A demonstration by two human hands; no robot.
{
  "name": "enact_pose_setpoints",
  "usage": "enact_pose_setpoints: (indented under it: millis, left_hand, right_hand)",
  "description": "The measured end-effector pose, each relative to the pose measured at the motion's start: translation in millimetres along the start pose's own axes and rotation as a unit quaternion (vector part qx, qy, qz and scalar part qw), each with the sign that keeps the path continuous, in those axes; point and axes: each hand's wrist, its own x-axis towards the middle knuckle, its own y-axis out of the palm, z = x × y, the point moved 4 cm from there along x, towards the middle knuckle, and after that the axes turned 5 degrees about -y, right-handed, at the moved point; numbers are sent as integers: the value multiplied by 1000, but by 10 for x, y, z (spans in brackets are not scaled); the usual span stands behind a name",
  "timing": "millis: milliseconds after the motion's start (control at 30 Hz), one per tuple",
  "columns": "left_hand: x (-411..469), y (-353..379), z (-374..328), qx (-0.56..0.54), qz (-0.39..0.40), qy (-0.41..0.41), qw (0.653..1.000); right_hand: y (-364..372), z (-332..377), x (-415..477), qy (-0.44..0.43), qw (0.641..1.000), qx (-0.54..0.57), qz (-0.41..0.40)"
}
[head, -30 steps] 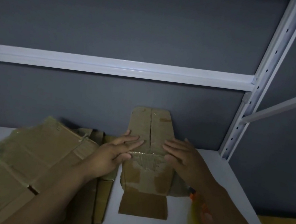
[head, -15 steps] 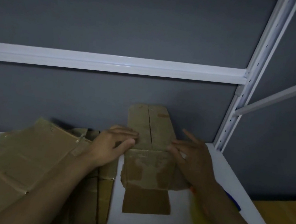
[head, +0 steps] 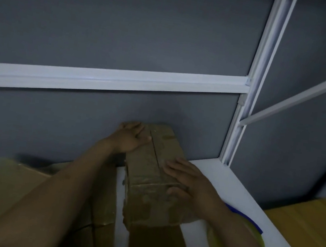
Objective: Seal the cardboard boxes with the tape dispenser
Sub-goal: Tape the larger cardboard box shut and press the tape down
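A small brown cardboard box point(head: 150, 176) stands on the white table point(head: 199, 243), its top flaps folded shut with a seam down the middle and old tape on its near face. One loose flap lies flat on the table in front of it. My left hand point(head: 130, 139) rests on the box's far left top corner, fingers curled over the edge. My right hand point(head: 187, 180) lies flat on the near right part of the top, thumb on the front face. A yellow tape roll with a blue part point(head: 247, 231) sits partly hidden under my right forearm.
Flattened cardboard boxes point(head: 10, 189) lie to the left, under my left arm. A grey partition with a white rail point(head: 109, 81) and a white post point(head: 249, 94) stands right behind the box. A yellow surface point(head: 311, 226) is beyond the table's right edge.
My left hand slid from the box's near left side up to its far left corner. My right hand shifted onto the top near the front edge. The view moved closer.
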Motion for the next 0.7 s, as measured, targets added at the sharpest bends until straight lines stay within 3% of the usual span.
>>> enact_pose_setpoints:
  millis: [67, 167, 333, 467, 600, 700]
  left_hand:
    - [-24, -16, 6, 25, -35, 1, 999]
    - [-92, -11, 74, 18, -25, -26, 999]
    - [-223, -48, 129, -21, -27, -62, 997]
    - [-412, 2, 86, -98, -22, -73, 992]
    - [-643, 38, -78, 5, -37, -84, 996]
    - [-663, 105, -324, 42, 2, -8, 999]
  right_hand:
    - [-23, -20, -43, -4, 997, 51, -49]
    - [-77, -47, -87, -13, 992, 75, -96]
    - [-191, -126, -150, -5, 991, 79, -112]
    - [-401, -124, -258, 51, 994, 70, -62]
    - [-607, 176, -165, 89, 994, 52, 21]
    - [-442, 380, 139, 66, 993, -73, 71]
